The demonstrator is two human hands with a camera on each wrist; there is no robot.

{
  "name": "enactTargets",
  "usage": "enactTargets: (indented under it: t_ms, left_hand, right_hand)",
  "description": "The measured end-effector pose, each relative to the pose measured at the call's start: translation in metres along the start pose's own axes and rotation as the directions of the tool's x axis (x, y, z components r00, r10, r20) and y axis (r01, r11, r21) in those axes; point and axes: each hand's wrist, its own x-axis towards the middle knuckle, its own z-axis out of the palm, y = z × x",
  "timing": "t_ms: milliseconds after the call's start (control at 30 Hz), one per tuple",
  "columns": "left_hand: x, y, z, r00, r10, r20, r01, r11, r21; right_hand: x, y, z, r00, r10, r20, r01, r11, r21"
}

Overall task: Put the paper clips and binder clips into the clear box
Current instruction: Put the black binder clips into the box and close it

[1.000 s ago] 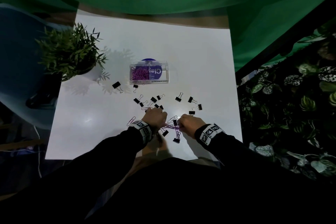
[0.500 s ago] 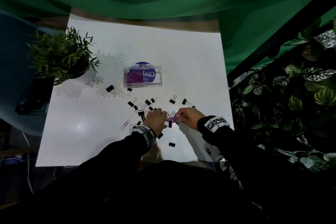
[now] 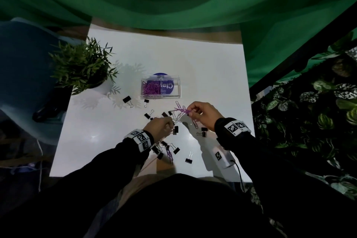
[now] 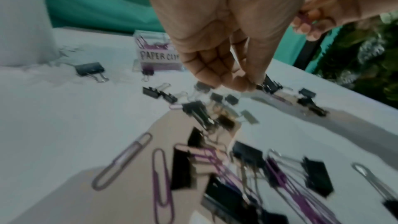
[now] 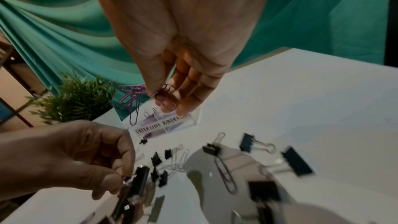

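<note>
The clear box (image 3: 173,95) stands mid-table with purple paper clips in its left half; its front reads "PAPER CLIPS BINDER CLIPS" (image 5: 170,123). My right hand (image 3: 190,113) is raised just in front of the box's right end and pinches a tangled bunch of purple paper clips (image 3: 180,110) between thumb and fingers (image 5: 131,101). My left hand (image 3: 170,124) is low over the table, fingertips pinched on a black binder clip (image 5: 140,176). Several black binder clips (image 3: 127,100) and loose purple paper clips (image 3: 170,154) lie scattered between the box and the near edge.
A potted plant (image 3: 83,67) stands at the table's left rear. A white device with a tag and cable (image 3: 218,156) lies on the near right of the table. Green cloth hangs behind, and leafy foliage is to the right.
My right hand has lifted the purple paper clips off the table and carried them forward towards the box. My left hand has stayed low among the binder clips.
</note>
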Motion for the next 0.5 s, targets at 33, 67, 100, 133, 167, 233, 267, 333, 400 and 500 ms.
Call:
enactTargets:
  t_ms: [33,67,100,133,167,233,267,333,400,500]
  left_hand:
    - [-0.002,-0.003,-0.008,1.000,0.005,-0.011,-0.006,1.000,-0.028]
    - [-0.003,-0.005,-0.016,1.000,0.008,-0.014,-0.009,0.999,-0.041]
    - [-0.004,-0.007,-0.022,1.000,0.013,-0.008,-0.013,0.999,-0.033]
    - [-0.004,-0.008,-0.026,1.000,0.012,0.009,-0.012,1.000,-0.002]
    - [-0.004,-0.009,-0.028,1.000,0.007,0.028,-0.008,0.999,0.037]
    - [-0.002,-0.013,-0.030,0.999,-0.029,0.045,0.025,0.996,0.085]
    - [-0.001,-0.016,-0.031,0.998,-0.053,0.037,0.050,0.995,0.084]
    - [0.000,-0.024,-0.036,0.994,-0.106,0.010,0.105,0.992,0.069]
    - [0.001,-0.033,-0.045,0.989,-0.149,-0.010,0.149,0.988,0.046]
    - [0.001,-0.049,-0.057,0.984,-0.173,-0.046,0.175,0.984,0.043]
  right_hand:
    - [0.007,-0.008,0.000,1.000,-0.005,-0.005,0.005,1.000,0.022]
    - [0.014,-0.017,0.001,1.000,-0.006,-0.010,0.006,0.999,0.043]
    - [0.022,-0.026,0.003,1.000,-0.005,-0.017,0.005,0.999,0.050]
    - [0.032,-0.035,0.005,1.000,-0.003,-0.030,0.004,0.999,0.034]
    - [0.043,-0.043,0.009,0.999,0.001,-0.045,-0.001,1.000,0.000]
    - [0.067,-0.060,0.019,0.998,0.019,-0.062,-0.025,0.996,-0.091]
    - [0.078,-0.069,0.025,0.998,0.027,-0.063,-0.036,0.990,-0.140]
    - [0.101,-0.084,0.036,0.997,0.044,-0.068,-0.057,0.977,-0.207]
    - [0.118,-0.100,0.044,0.995,0.071,-0.067,-0.085,0.967,-0.238]
    - [0.127,-0.113,0.046,0.991,0.092,-0.093,-0.114,0.956,-0.271]
